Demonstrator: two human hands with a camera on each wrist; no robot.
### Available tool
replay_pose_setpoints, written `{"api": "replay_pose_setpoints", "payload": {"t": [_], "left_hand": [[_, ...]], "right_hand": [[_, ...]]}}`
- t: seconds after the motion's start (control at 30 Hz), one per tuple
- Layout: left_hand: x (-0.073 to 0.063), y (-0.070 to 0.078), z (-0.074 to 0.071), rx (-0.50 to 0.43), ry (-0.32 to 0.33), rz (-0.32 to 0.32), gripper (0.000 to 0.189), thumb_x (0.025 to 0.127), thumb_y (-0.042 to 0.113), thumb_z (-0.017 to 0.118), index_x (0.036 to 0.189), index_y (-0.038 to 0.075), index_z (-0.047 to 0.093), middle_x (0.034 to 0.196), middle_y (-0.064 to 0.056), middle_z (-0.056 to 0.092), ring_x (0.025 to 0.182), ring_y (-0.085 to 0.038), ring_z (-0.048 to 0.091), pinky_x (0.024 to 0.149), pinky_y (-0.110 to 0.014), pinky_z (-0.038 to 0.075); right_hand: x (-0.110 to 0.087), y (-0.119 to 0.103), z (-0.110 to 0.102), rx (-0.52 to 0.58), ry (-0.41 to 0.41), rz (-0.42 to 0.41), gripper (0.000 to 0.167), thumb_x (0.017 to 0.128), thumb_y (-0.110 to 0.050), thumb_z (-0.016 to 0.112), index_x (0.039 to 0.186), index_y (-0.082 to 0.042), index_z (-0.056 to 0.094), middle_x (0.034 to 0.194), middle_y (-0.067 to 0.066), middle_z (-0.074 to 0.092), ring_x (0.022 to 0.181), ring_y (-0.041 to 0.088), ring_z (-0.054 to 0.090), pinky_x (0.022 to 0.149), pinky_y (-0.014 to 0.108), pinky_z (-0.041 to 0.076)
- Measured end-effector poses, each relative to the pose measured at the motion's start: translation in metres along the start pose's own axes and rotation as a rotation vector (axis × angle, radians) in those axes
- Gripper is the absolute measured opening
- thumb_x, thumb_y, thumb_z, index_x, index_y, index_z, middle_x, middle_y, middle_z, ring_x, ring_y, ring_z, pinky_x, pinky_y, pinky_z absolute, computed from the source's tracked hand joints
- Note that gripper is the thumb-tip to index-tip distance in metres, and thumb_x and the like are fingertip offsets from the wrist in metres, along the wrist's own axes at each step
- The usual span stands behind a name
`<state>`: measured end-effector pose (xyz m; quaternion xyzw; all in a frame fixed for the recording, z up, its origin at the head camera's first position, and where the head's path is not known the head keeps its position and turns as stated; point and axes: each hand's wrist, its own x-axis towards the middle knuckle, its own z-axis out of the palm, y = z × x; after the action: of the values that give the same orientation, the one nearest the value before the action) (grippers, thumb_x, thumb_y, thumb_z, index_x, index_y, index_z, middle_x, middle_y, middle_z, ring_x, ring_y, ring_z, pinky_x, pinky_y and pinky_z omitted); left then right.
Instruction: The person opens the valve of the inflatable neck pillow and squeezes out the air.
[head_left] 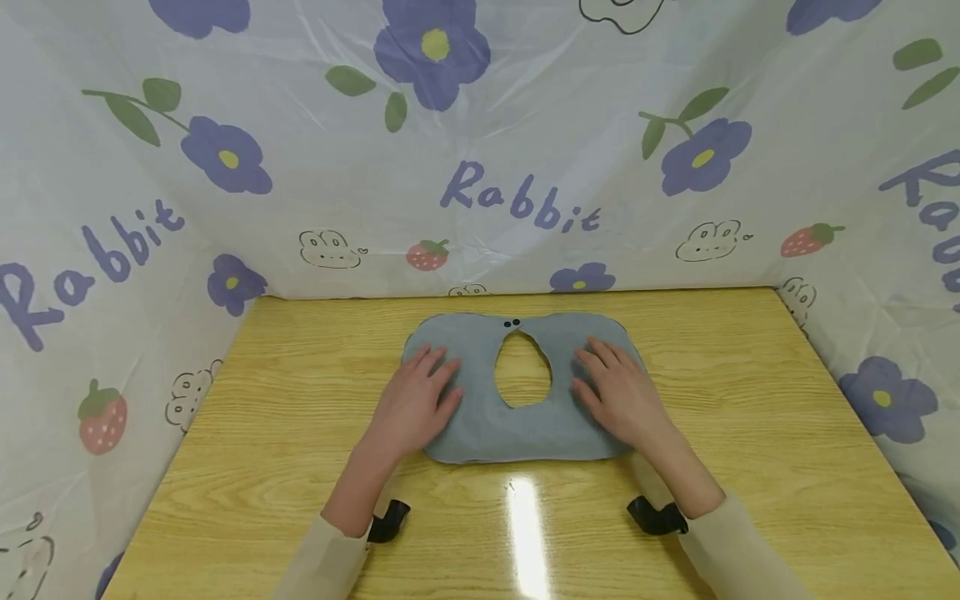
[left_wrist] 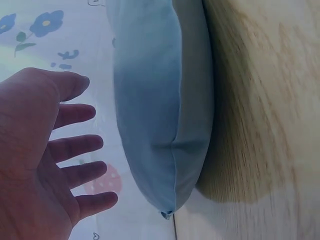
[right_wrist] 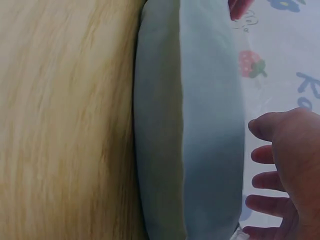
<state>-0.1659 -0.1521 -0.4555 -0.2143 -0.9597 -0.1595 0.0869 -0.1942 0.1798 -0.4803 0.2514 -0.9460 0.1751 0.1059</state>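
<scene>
A grey-blue neck pillow point(head_left: 517, 437) lies flat on the wooden table, with an oval hole in its middle. Two small black snaps point(head_left: 512, 323) sit at its far edge, just above the hole. Over the pillow's left side is my left hand point(head_left: 420, 400), fingers spread and loosely straight; the left wrist view shows a gap between these fingers and the pillow point(left_wrist: 150, 100). My right hand point(head_left: 618, 392) is over the right side in a similar pose, its fingertips close to the pillow point(right_wrist: 210, 125) in the right wrist view. Neither hand grips anything.
The wood-grain table point(head_left: 300, 375) extends on both sides of the pillow. A white curtain point(head_left: 337, 183) printed with flowers, strawberries and "Rabbit" lettering encloses the back and both sides. Black wrist mounts point(head_left: 656, 517) stick out under the beige sleeves point(head_left: 738, 546).
</scene>
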Motion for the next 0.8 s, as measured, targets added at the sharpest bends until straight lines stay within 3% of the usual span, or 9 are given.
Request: {"api": "replay_pose_setpoints", "payload": {"t": [0.2, 0.37, 0.8], "left_hand": [[-0.009, 0.006, -0.002, 0.042, 0.031, 0.028, 0.042, 0.101, 0.024, 0.068, 0.137, 0.003, 0.065, 0.142, -0.024, 0.056, 0.138, -0.047, 0.045, 0.112, -0.057, 0.039], [-0.016, 0.006, 0.004, 0.055, 0.043, 0.034, 0.042, 0.100, 0.024, 0.070, 0.136, 0.003, 0.066, 0.141, -0.023, 0.058, 0.137, -0.046, 0.047, 0.112, -0.056, 0.039], [-0.025, 0.006, 0.020, 0.052, 0.018, 0.037, 0.039, 0.099, 0.024, 0.070, 0.134, 0.005, 0.067, 0.139, -0.021, 0.059, 0.136, -0.044, 0.048, 0.111, -0.057, 0.040]], "right_hand": [[-0.007, -0.008, -0.004, -0.008, 0.007, 0.003, 0.050, 0.100, -0.026, 0.068, 0.140, 0.002, 0.059, 0.149, 0.027, 0.049, 0.135, 0.046, 0.047, 0.109, 0.060, 0.040], [-0.014, -0.011, 0.000, -0.022, 0.001, -0.007, 0.049, 0.100, -0.024, 0.068, 0.140, 0.002, 0.059, 0.149, 0.028, 0.049, 0.136, 0.046, 0.047, 0.109, 0.059, 0.040], [-0.023, -0.014, 0.010, -0.039, -0.008, 0.026, 0.046, 0.100, -0.027, 0.068, 0.136, 0.001, 0.063, 0.151, 0.026, 0.048, 0.139, 0.045, 0.043, 0.111, 0.061, 0.036]]}}
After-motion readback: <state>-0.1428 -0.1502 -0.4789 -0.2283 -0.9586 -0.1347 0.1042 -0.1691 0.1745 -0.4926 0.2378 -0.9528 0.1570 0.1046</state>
